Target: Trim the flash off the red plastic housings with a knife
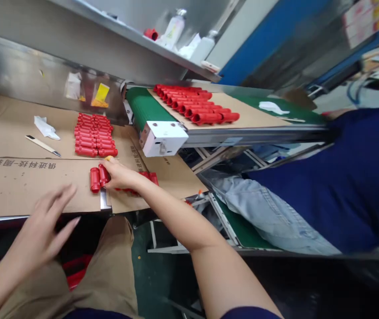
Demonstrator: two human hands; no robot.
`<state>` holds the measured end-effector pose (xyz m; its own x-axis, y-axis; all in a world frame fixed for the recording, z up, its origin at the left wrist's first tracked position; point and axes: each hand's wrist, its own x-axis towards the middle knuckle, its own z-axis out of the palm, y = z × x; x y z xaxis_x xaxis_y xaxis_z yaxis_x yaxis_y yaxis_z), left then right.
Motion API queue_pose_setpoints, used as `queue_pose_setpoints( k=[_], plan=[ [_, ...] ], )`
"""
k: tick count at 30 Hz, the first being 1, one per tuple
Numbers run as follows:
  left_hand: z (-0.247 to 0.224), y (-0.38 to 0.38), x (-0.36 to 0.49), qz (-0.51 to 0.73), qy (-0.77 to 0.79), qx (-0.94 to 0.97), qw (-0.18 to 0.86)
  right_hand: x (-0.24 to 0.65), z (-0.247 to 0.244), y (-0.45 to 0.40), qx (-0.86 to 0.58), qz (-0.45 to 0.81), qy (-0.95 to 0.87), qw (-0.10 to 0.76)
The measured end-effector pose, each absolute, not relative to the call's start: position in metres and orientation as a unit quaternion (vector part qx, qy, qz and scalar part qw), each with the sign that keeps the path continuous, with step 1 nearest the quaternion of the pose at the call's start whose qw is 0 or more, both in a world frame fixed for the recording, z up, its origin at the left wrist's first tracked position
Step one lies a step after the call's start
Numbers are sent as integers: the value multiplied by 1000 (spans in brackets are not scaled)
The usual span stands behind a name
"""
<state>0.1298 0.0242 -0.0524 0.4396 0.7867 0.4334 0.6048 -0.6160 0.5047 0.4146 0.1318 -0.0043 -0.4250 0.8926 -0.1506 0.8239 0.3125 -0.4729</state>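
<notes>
My right hand (119,173) reaches across the cardboard with thumb and fingers closed on a red plastic tube (103,175). Right beside that tube stands a second red plastic tube (94,179). Something yellow shows at a fingertip of this hand. My left hand (48,221) hovers over the table's front edge, fingers apart and holding nothing. Beyond the right hand, a block of red tubes (95,135) lies in tight rows. More red tubes (149,177) are partly hidden behind my right wrist and forearm.
A pale-handled pointed tool (43,145) and crumpled white tissue (46,127) lie on the cardboard (19,186). The conveyor's white end block (164,138) juts out at right, with red tubes (196,104) on its belt. A person in dark blue (342,177) sits at far right.
</notes>
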Motion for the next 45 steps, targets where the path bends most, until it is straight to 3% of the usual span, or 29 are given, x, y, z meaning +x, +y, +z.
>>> queue_pose_setpoints(
  k=[4,7,10,15,21,26,29,35,41,45],
  plan=[
    [-50,103,147,134,449,869,157,411,4,119,-551,228,-789,147],
    [-72,110,137,9,466,880,94,408,-1,82,-569,215,-764,213],
    [-95,90,135,8,469,883,19,406,-17,39,-607,188,-712,297],
    [-107,79,150,50,431,901,-14,419,-39,2,-632,192,-575,482],
    [-121,94,126,165,310,931,-98,431,-49,-7,-612,227,-566,504],
    [-119,96,119,179,260,940,-126,427,-53,-9,-591,229,-579,512],
    [-111,93,118,143,294,942,-74,421,-53,-6,-592,225,-574,518],
    [-58,112,148,129,390,902,133,421,-52,-4,-591,202,-590,511],
    [-34,153,209,105,314,918,217,421,-57,-1,-575,232,-635,460],
    [-38,152,169,110,318,909,246,390,-58,17,-551,245,-675,426]
  ],
)
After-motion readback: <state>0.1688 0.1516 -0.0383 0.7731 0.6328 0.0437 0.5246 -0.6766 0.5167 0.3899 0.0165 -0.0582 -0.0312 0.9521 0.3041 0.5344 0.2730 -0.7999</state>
